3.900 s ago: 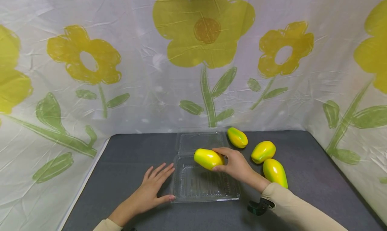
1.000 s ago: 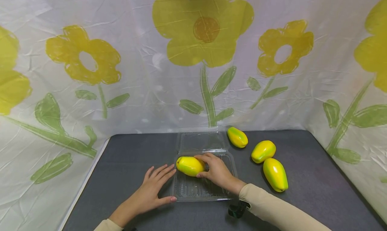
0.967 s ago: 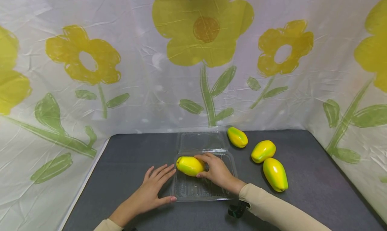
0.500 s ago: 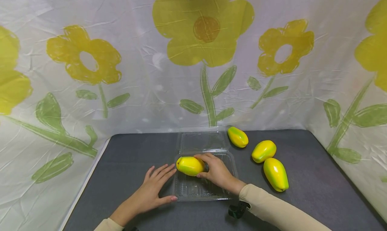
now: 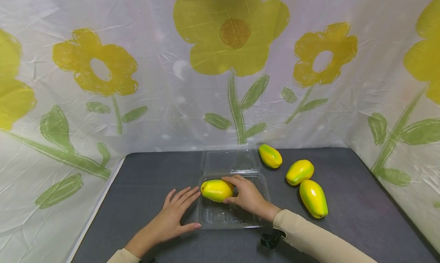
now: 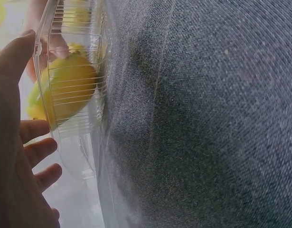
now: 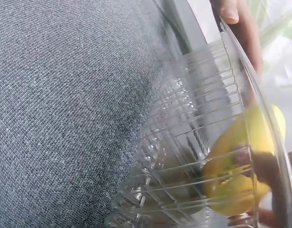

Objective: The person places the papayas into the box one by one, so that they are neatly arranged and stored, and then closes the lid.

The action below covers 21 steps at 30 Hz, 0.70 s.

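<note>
A yellow papaya with green streaks lies on its side in the left back part of a clear plastic clamshell box, whose lid lies folded back. My right hand grips the papaya's right end between thumb and fingers. My left hand has its fingers spread, with the thumb and fingertips at the box's left rim. Through the clear wall, the left wrist view shows the papaya low in the box. In the right wrist view the papaya appears behind the ribbed wall, partly hidden by the right hand.
Three more papayas lie on the dark grey tabletop to the right: one papaya beside the lid, another papaya farther right, and a third papaya nearer me. A flower-printed cloth hangs behind and at both sides.
My right hand has carried the papaya left and down into the box. Over the last half second the papaya has turned slightly and shifted a little towards me. My left hand stays at the rim.
</note>
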Available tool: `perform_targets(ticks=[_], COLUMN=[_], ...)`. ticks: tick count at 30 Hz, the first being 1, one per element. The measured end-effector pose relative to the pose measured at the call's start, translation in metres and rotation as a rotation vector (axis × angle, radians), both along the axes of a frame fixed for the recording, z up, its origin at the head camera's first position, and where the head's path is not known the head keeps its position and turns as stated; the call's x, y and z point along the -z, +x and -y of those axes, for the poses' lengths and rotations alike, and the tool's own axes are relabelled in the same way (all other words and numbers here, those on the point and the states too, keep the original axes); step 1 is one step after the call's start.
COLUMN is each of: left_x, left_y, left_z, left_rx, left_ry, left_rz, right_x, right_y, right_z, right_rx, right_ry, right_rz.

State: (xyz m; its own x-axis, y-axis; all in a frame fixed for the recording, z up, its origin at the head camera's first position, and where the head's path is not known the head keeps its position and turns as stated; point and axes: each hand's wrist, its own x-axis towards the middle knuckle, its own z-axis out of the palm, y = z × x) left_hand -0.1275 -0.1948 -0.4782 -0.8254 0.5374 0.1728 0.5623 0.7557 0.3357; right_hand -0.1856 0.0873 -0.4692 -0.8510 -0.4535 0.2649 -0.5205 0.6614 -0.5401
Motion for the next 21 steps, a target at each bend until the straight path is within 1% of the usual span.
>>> perform_targets(ticks=[8,14,21], left_x=[-0.0006,-0.0008,-0.0003], left_y=[0.0012,0.002,0.0018], left_z=[-0.0004,-0.0007,-0.0006], left_rx=[0.003,-0.008,-0.006], left_ry=[0.008,0.004,0.002], left_rz=[-0.006,-0.004,-0.014], right_x=[-0.0014,-0.0026,-0.0031], right_y=[0.0024,0.0019,0.0019], right_z=[0.0015,0.0041,0.0046], right_rx=[0.015,0.028,0.019], right_ry=[-0.005,-0.058,-0.047], right_rz=[-0.018,0.025,0.044])
